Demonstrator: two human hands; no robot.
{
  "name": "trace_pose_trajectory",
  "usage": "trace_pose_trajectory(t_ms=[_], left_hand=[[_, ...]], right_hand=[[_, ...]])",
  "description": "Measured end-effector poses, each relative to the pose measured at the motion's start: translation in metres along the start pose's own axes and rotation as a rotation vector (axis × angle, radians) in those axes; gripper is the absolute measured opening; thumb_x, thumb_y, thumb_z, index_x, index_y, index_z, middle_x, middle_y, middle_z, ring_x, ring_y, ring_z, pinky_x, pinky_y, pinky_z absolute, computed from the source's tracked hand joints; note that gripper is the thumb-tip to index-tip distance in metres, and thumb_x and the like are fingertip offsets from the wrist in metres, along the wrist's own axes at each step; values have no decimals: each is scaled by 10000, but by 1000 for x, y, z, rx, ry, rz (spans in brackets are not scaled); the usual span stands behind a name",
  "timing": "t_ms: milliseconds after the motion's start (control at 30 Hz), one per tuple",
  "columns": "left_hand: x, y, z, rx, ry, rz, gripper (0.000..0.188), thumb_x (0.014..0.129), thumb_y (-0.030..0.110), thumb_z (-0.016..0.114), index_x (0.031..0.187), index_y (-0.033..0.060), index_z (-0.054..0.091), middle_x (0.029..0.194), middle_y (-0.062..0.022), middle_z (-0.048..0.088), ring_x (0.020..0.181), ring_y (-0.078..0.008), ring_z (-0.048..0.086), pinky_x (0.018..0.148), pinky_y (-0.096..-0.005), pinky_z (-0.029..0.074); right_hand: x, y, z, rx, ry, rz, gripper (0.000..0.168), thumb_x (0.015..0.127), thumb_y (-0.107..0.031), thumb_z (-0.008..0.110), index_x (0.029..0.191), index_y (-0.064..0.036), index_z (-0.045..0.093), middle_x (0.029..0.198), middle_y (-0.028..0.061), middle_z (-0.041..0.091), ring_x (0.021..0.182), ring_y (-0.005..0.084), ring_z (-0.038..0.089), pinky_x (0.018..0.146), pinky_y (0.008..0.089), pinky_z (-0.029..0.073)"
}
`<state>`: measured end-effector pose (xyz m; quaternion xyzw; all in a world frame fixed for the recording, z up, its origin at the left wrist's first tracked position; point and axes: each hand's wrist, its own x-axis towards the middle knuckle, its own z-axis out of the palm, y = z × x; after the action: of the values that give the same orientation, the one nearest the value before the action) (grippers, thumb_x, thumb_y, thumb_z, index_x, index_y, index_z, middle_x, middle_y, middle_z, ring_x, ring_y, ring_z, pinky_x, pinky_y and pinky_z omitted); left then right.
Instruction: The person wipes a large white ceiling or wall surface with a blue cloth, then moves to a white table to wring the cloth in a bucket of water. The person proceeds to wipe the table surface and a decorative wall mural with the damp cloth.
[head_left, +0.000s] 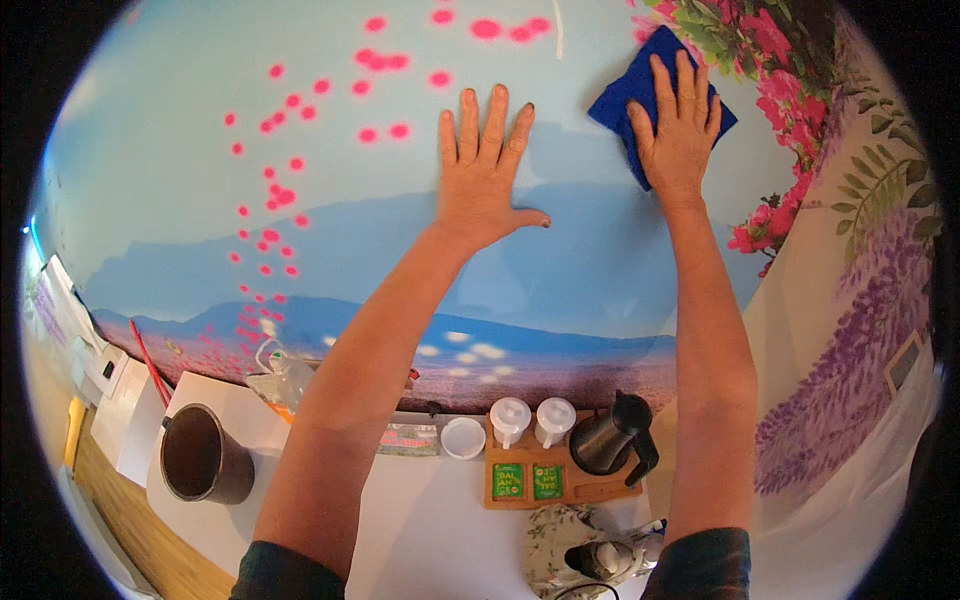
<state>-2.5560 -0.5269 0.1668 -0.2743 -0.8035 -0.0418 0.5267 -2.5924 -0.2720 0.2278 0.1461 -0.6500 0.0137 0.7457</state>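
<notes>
A blue cloth (630, 97) lies flat against a wall mural (360, 247) painted with sky, blue hills and pink dots. My right hand (679, 127) presses on the cloth with its fingers somewhat spread, near the mural's pink flowers. To the left of the cloth, my left hand (484, 169) rests flat on the mural, fingers apart, holding nothing. Both arms reach up over a white table that stands against the wall.
On the white table (442, 532) stand a dark cylindrical container (221, 457), a clear plastic bottle (289, 375), a small white bowl (463, 438), a wooden tray (525, 499) with white cups (555, 420) and green packets (508, 480), a dark kettle (600, 442) and a floral fabric item (551, 544).
</notes>
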Motion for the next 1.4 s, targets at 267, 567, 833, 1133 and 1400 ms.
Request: trace_pose_trajectory(t_ms=[267,567,833,1133,1400], left_hand=[[1,-1,5,-51,27,17,1359,517,586,870,1554,99,140,1610,-217,32,1474,-454,-24,1160,-622,1],[-46,-24,-5,-97,-78,51,1292,560,417,901,1530,29,142,1604,-210,89,1485,-406,59,1180,-580,37],[-54,-9,-3,-23,-142,88,980,654,302,853,1496,316,353,1618,-135,108,1477,-418,90,1163,-625,86],[-80,-9,-8,1,-104,244,849,682,150,793,1437,51,419,1558,-111,285,1459,-343,215,1178,-560,146],[-166,-58,-19,116,-254,190,784,737,109,715,1443,7,388,1547,-151,298,1441,-321,265,1168,-488,218]], right_hand=[[-17,-40,15,-54,31,168,640,915,-475,553,1468,-183,415,1555,153,305,1432,400,246,1120,595,179],[-63,-134,9,140,-180,-6,651,844,-469,657,1435,-269,468,1571,103,294,1448,341,248,1133,579,166],[-86,-92,-3,54,-175,111,656,838,-464,672,1437,-281,475,1580,65,301,1452,333,240,1133,573,142],[-128,-152,8,1,-107,291,617,947,-453,484,1471,-136,411,1569,219,250,1438,462,197,1117,634,105],[-156,-241,12,162,-289,108,573,911,-440,565,1437,-236,464,1560,146,302,1427,407,261,1108,637,152]])
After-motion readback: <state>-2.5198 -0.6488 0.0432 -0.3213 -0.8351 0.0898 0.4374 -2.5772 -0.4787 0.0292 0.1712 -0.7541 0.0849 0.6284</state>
